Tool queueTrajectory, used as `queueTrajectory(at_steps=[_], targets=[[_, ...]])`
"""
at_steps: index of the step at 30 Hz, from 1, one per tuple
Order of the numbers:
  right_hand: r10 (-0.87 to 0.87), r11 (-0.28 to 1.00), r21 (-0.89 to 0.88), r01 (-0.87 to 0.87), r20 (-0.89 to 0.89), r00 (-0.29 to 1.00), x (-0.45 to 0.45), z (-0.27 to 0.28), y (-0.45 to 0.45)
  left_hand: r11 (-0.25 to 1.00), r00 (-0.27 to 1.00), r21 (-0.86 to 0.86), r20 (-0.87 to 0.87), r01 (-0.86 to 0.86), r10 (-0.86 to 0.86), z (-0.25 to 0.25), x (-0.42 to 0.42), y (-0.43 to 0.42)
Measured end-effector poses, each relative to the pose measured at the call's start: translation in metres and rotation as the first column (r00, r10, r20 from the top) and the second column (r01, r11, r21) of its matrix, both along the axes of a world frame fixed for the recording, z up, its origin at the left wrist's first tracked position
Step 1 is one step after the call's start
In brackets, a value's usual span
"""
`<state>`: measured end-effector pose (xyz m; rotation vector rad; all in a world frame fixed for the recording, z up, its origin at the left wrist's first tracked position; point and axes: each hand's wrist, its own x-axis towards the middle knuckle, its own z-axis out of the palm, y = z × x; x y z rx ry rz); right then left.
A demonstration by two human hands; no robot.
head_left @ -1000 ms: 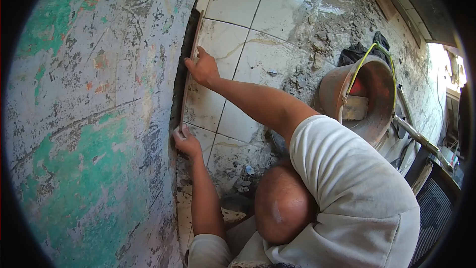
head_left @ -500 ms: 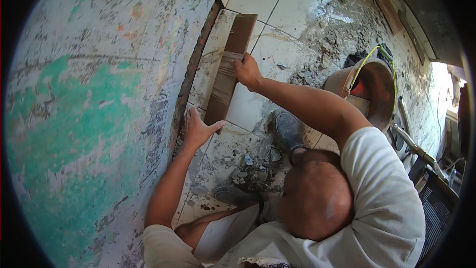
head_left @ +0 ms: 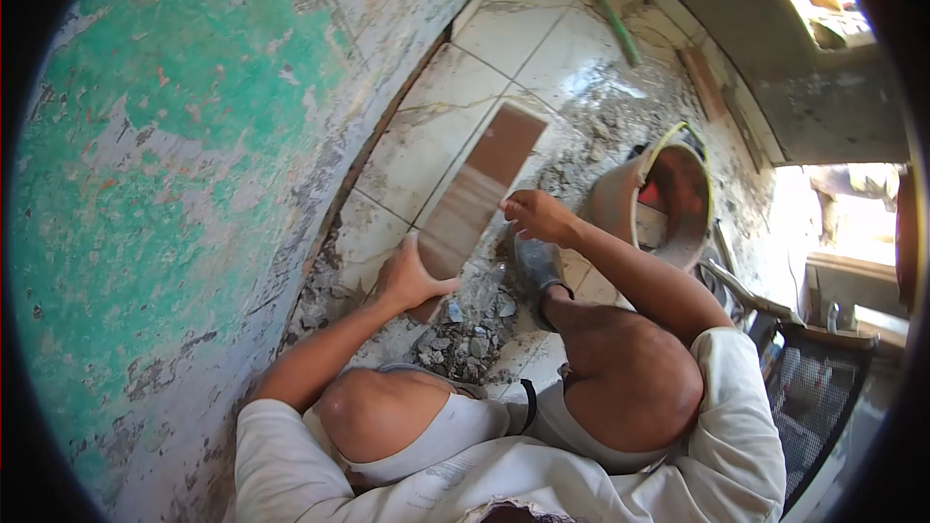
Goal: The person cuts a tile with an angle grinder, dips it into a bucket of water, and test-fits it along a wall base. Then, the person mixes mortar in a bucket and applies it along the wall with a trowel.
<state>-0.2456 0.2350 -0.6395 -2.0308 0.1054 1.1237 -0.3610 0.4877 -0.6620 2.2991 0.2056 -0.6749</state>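
A long narrow tile strip slants above the tiled floor between my hands, its brown back facing up. My left hand grips the lower left end, thumb and fingers spread around its edges. At the strip's right edge, my right hand has its fingers curled against the side. The strip's face and the fingertips beneath it are hidden. Marbled floor tiles lie to the left, beside a narrow gap along the wall.
A peeling green and grey wall fills the left. Rubble lies between my feet. At the right are a tilted bucket with a yellow-green handle and a black mesh chair. A green stick lies farther back.
The strip has come away from the wall-side gap, turned brown side up and moved right, toward my body. Both hands have moved with it, and the view has shifted to show both knees.
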Motion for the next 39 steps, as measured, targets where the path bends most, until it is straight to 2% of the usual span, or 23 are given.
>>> queueTrajectory(at_steps=[1, 2, 4, 6, 8, 10, 12, 14, 15, 16, 17, 18, 20, 21, 23, 28, 29, 31, 33, 36, 37, 38, 39], targets=[[0.300, 0.953, -0.127, -0.274, 0.291, 0.908, -0.005, 0.015, -0.010, 1.000, 0.999, 0.015, -0.028, 0.018, -0.017, -0.005, -0.009, 0.009], [0.418, 0.908, -0.153, -0.389, 0.355, 0.836, -0.005, 0.019, -0.027, 1.000, 1.000, 0.001, 0.015, 0.019, -0.019, -0.011, -0.020, 0.020], [0.423, 0.905, -0.175, -0.388, 0.265, 0.867, 0.001, 0.077, -0.042, 0.996, 0.996, -0.057, 0.056, 0.066, -0.063, -0.023, -0.052, 0.038], [0.285, 0.957, -0.156, -0.245, 0.340, 0.896, 0.014, 0.116, -0.072, 0.995, 0.998, 0.093, -0.058, 0.040, -0.035, -0.025, -0.083, 0.059], [0.088, 0.962, -0.270, 0.030, 0.412, 0.907, 0.024, 0.164, -0.102, 0.971, 0.980, 0.239, -0.198, 0.017, 0.032, -0.036, -0.126, 0.084], [0.033, 0.917, -0.328, 0.228, 0.631, 0.775, 0.032, 0.169, -0.156, 0.950, 0.950, 0.312, -0.294, -0.009, 0.106, -0.067, -0.163, 0.096], [0.132, 0.728, -0.576, 0.372, 0.650, 0.749, 0.039, 0.170, -0.197, 0.954, 0.959, 0.294, -0.245, -0.065, 0.141, -0.102, -0.206, 0.106], [0.318, 0.719, -0.612, 0.328, 0.710, 0.628, 0.048, 0.140, -0.258, 0.957, 0.972, 0.272, -0.176, -0.105, 0.156, -0.133, -0.244, 0.112], [0.334, 0.714, -0.600, 0.362, 0.746, 0.577, 0.055, 0.133, -0.265, 0.956, 0.978, 0.267, -0.130, -0.126, 0.165, -0.142, -0.260, 0.113], [0.288, 0.730, -0.581, 0.360, 0.740, 0.608, 0.064, 0.134, -0.260, 0.953, 0.981, 0.262, -0.076, -0.155, 0.180, -0.147, -0.271, 0.112], [0.273, 0.782, -0.529, 0.330, 0.767, 0.581, 0.077, 0.133, -0.251, 0.943, 0.978, 0.276, -0.039, -0.188, 0.207, -0.143, -0.286, 0.105], [0.245, 0.860, -0.435, 0.268, 0.811, 0.531, 0.092, 0.129, -0.238, 0.930, 0.959, 0.276, -0.078, -0.243, 0.273, -0.098, -0.266, 0.086], [0.306, 0.882, -0.439, 0.170, 0.808, 0.503, 0.132, 0.113, -0.214, 0.892, 0.939, 0.338, -0.056, -0.301, 0.338, -0.057, -0.253, 0.066], [0.373, 0.866, -0.483, 0.129, 0.796, 0.476, 0.148, 0.108, -0.193, 0.874, 0.889, 0.359, -0.198, -0.326, 0.413, -0.015, -0.227, 0.055], [0.363, 0.927, -0.364, -0.090, 0.810, 0.461, 0.175, 0.092, -0.163, 0.869, 0.886, 0.397, -0.224, -0.297, 0.406, 0.004, -0.231, 0.048], [0.424, 0.848, -0.239, -0.474, 0.842, 0.333, 0.198, 0.062, -0.075, 0.833, 0.906, 0.503, -0.202, -0.229, 0.371, 0.026, -0.264, 0.024], [0.434, 0.816, -0.203, -0.541, 0.834, 0.342, 0.197, 0.054, -0.062, 0.806, 0.879, 0.529, -0.210, -0.266, 0.428, 0.035, -0.268, 0.020], [0.457, 0.747, -0.143, -0.649, 0.820, 0.344, 0.187, 0.044, -0.038, 0.859, 0.899, 0.417, -0.181, -0.297, 0.398, 0.056, -0.275, 0.014], [0.494, 0.681, -0.124, -0.722, 0.805, 0.327, 0.180, 0.039, -0.029, 0.818, 0.875, 0.445, -0.135, -0.366, 0.465, 0.056, -0.295, -0.002], [0.578, 0.632, -0.202, -0.748, 0.766, 0.282, 0.170, 0.042, -0.029, 0.775, 0.863, 0.460, -0.036, -0.433, 0.503, 0.040, -0.318, -0.021], [0.544, 0.645, -0.180, -0.743, 0.791, 0.280, 0.163, 0.041, -0.027, 0.773, 0.834, 0.449, -0.102, -0.447, 0.542, 0.028, -0.324, -0.027], [0.606, 0.642, -0.220, -0.735, 0.732, 0.310, 0.157, 0.048, -0.025, 0.772, 0.801, 0.436, -0.167, -0.463, 0.574, 0.014, -0.332, -0.032], [0.604, 0.633, -0.215, -0.743, 0.738, 0.301, 0.151, 0.049, -0.020, 0.757, 0.788, 0.436, -0.155, -0.486, 0.595, -0.006, -0.343, -0.039]])
